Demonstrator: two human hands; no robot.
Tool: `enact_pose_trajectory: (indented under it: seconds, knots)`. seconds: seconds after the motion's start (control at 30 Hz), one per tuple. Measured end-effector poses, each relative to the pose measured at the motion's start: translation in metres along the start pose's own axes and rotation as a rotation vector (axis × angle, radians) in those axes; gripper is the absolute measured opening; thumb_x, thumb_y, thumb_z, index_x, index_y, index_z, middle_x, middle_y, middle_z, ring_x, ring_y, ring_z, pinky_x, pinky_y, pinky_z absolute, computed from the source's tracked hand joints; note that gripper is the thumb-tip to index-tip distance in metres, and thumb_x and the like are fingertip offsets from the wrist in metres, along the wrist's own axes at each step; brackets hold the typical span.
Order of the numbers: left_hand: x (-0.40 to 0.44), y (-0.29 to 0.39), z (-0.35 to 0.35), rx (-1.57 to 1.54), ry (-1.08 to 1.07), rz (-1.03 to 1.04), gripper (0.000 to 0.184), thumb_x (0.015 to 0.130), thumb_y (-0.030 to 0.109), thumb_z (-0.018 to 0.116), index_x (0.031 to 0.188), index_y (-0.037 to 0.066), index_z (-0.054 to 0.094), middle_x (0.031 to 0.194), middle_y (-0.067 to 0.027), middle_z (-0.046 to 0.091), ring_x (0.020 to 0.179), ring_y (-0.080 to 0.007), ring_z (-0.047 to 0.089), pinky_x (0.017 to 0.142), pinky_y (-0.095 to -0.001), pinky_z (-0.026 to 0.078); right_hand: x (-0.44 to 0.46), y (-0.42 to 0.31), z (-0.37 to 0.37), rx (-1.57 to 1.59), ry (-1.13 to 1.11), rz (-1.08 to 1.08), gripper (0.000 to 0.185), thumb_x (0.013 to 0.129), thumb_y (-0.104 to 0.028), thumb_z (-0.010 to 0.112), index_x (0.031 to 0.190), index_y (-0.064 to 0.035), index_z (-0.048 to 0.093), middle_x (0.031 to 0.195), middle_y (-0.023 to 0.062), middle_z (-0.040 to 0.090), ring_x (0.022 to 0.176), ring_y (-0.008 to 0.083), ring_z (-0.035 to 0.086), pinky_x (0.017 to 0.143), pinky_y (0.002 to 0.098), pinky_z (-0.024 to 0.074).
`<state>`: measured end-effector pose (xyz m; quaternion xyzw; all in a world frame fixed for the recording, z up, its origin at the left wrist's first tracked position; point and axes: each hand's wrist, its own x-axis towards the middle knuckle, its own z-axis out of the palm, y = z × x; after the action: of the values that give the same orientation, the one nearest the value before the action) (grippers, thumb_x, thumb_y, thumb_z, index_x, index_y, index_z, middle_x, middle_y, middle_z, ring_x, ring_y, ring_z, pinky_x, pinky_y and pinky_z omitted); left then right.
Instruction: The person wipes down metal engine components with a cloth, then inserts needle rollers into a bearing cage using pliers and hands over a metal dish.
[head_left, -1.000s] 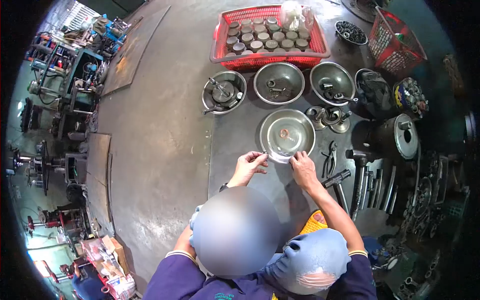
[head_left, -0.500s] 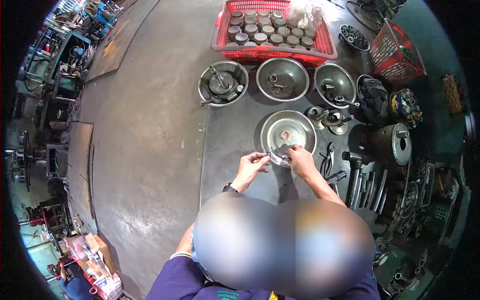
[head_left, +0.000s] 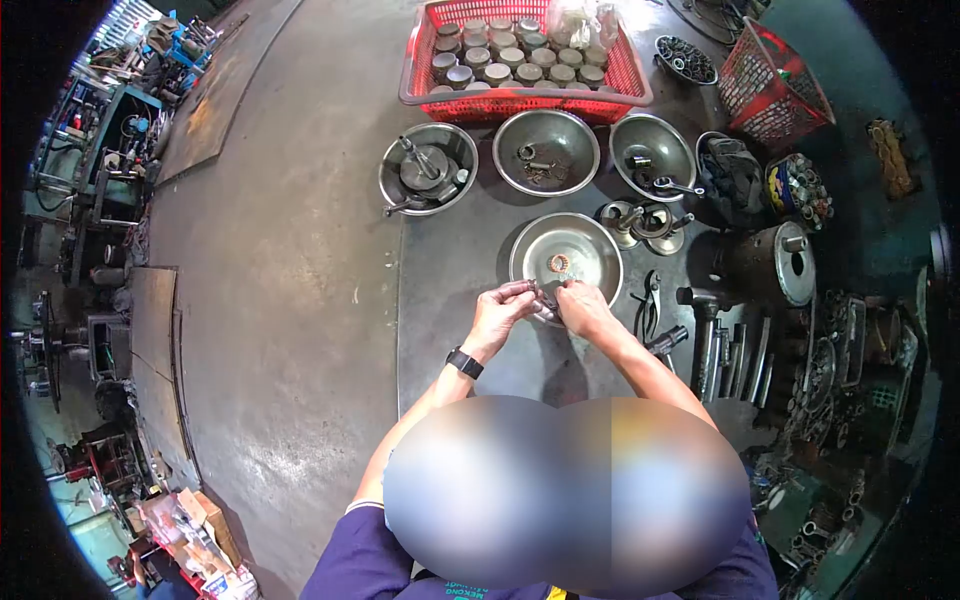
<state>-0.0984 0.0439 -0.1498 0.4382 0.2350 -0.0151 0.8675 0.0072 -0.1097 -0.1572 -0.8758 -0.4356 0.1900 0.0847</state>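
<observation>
- Left hand (head_left: 497, 317), centre: fingertips pinched on a small metal part (head_left: 534, 287).
- Right hand (head_left: 583, 306), just beside it: fingers bunched; cannot tell what they hold.
- Both cover the near rim of the steel bowl (head_left: 595, 250); the copper-coloured ring (head_left: 559, 263) lies inside.
- Right of centre: pliers (head_left: 652, 300), then a hammer (head_left: 706, 298).
- Above: three part-filled bowls (head_left: 571, 125).
- Top: red basket (head_left: 530, 103) of cylindrical parts (head_left: 512, 57).
</observation>
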Motion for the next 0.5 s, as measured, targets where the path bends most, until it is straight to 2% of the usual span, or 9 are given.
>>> enact_pose_trajectory:
  seconds: [0.1, 0.27, 0.47, 0.5]
  knots:
    - [0.002, 0.0, 0.002, 0.007, 0.005, 0.04, 0.027, 0.082, 0.003, 0.064, 0.106, -0.007, 0.059, 0.107, -0.0117, 0.06, 0.096, -0.0213, 0.062, 0.081, -0.0302, 0.054, 0.003, -0.003, 0.002, -0.004, -0.018, 0.018, 0.017, 0.073, -0.008, 0.052, 0.077, 0.0003, 0.066, 0.081, 0.0216, 0.064, 0.078, 0.034, 0.065, 0.07, 0.04, 0.0517]
    - [0.001, -0.002, 0.002, 0.015, 0.028, 0.052, 0.027, 0.082, 0.003, 0.064, 0.106, -0.008, 0.058, 0.11, -0.0104, 0.057, 0.097, -0.0213, 0.062, 0.08, -0.0306, 0.055, 0.006, -0.005, -0.008, -0.002, -0.105, 0.022, 0.016, 0.072, -0.009, 0.053, 0.075, -0.0016, 0.067, 0.078, 0.0206, 0.065, 0.078, 0.0328, 0.065, 0.07, 0.0393, 0.0518]
    - [-0.002, -0.004, 0.004, 0.023, 0.016, 0.054, 0.025, 0.082, 0.003, 0.064, 0.103, -0.01, 0.06, 0.119, -0.0132, 0.051, 0.098, -0.0213, 0.061, 0.08, -0.031, 0.056, 0.003, 0.004, -0.002, 0.013, -0.041, 0.005, 0.015, 0.07, -0.008, 0.054, 0.076, -0.001, 0.066, 0.075, 0.0195, 0.065, 0.075, 0.0333, 0.065, 0.069, 0.0404, 0.0519]
    - [-0.003, -0.003, 0.004, 0.049, 0.024, 0.077, 0.024, 0.082, 0.004, 0.065, 0.101, -0.01, 0.061, 0.121, -0.0142, 0.049, 0.098, -0.021, 0.06, 0.081, -0.0309, 0.055, 0.002, 0.003, -0.005, 0.038, 0.037, 0.06, 0.015, 0.069, -0.006, 0.056, 0.078, -0.0005, 0.066, 0.077, 0.0196, 0.065, 0.076, 0.0339, 0.065, 0.069, 0.0397, 0.0518]
